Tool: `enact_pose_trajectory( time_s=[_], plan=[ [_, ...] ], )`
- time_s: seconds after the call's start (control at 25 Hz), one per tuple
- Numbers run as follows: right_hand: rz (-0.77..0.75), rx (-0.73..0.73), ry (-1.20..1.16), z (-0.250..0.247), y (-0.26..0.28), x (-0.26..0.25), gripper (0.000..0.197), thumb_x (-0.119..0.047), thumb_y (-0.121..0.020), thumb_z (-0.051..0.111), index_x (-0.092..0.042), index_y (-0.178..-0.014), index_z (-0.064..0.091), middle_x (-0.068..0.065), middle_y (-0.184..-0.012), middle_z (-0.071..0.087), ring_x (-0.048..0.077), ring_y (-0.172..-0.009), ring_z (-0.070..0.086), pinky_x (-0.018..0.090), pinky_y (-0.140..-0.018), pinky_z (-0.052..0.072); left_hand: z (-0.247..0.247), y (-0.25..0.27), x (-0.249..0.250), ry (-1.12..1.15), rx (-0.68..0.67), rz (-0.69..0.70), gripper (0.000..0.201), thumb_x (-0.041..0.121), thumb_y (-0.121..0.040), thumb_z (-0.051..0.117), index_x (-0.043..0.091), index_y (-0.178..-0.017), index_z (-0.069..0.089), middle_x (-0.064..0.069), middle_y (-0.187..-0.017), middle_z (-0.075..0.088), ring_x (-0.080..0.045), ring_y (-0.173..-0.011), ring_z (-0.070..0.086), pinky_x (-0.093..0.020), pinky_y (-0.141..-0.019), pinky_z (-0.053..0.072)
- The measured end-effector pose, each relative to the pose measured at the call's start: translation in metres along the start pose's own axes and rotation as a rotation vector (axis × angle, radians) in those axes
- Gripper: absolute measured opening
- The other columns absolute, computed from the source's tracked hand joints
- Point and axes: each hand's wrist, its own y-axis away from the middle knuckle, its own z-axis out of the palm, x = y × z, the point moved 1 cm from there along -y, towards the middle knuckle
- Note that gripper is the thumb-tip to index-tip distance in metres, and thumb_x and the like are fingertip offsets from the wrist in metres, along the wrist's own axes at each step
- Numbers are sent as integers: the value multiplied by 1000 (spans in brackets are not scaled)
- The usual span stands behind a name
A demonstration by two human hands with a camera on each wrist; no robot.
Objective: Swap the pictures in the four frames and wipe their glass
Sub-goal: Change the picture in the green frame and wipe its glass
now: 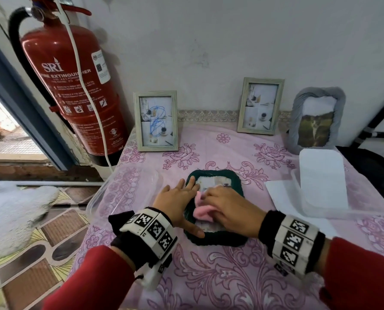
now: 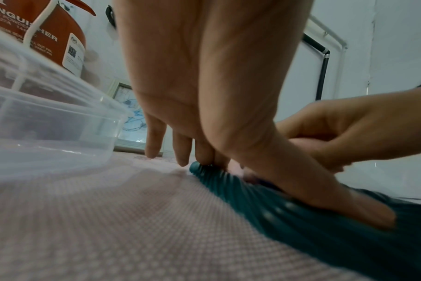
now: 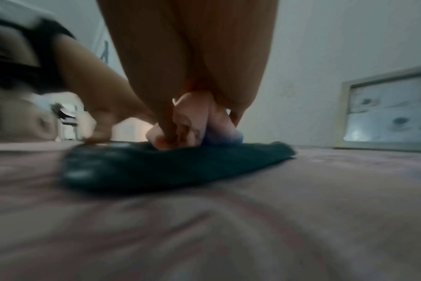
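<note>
While flat at frame centre: green frame (image 1: 218, 240) on surface (image 1: 231, 276).
Left hand (image 1: 175, 204): fingers straight, pressing frame.
Right hand (image 1: 231, 211): grip curled round pink cloth (image 1: 201, 212).

Three frames (image 1: 260, 106) stand behind the flat frame (image 1: 218, 240) on the table (image 1: 231, 283)

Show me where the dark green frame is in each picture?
Head: the dark green frame lies flat at the centre of the table, under both hands.
Left wrist: lower right, a ribbed green edge under the left hand.
Right wrist: centre, a blurred dark slab under the right hand with the pink cloth.
Shared landmark: the pink tablecloth.
</note>
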Motion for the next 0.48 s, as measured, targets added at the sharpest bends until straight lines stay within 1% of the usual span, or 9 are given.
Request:
enact_pose_trajectory(
  time_s=[0.08,0.16,0.24,0.32,0.4,0.44,0.48],
  plan=[
    [-54,6,-34,5,17,-7,27,-22,-94,42,-14,-110,62,0,-115,56,16,-107,47,28,-97,32,0,0,0,-20,-7,-10,123,65,-62,71,22,-151,-3,1,-159,-11,-20,-147,-3,-45,-119,7],
    [-70,-34,-48,2,35,-3,32,-32,-95,35,-20,-111,60,-5,-117,56,11,-109,47,27,-97,36,-1,0,0,-27,-15,-9,124,66,-62,70,22,-150,-5,2,-158,-13,-20,-147,-3,-45,-120,7],
    [-58,-70,31,-5,46,8,37,-37,-95,27,-26,-114,58,-10,-121,55,8,-112,47,27,-97,37,0,1,-2,-11,-13,-4,124,66,-63,69,23,-150,-6,3,-158,-14,-19,-147,-2,-45,-119,7],
    [-20,-74,149,-13,47,22,35,-32,-97,28,-28,-119,55,-9,-126,54,9,-119,45,30,-103,35,1,2,-3,4,-10,4,123,66,-63,69,23,-150,-6,3,-158,-14,-17,-147,-1,-44,-119,8],
    [37,-57,251,-18,32,34,35,-27,-98,32,-24,-129,48,-5,-133,49,13,-125,42,31,-106,31,1,1,-3,6,-5,8,123,66,-63,70,23,-150,-6,3,-158,-14,-16,-147,-1,-43,-119,8],
    [62,-55,272,-19,20,37,37,-26,-98,33,-22,-133,45,-3,-134,47,15,-125,41,30,-105,29,1,1,-2,3,0,9,124,66,-62,70,22,-150,-5,2,-158,-14,-16,-147,-2,-43,-119,7],
    [82,-56,257,-18,8,37,36,-25,-98,35,-20,-132,45,-2,-132,47,17,-123,41,29,-101,28,1,-1,-2,-4,6,10,124,66,-62,70,22,-150,-5,2,-158,-14,-16,-147,-2,-43,-119,7]
  ],
)
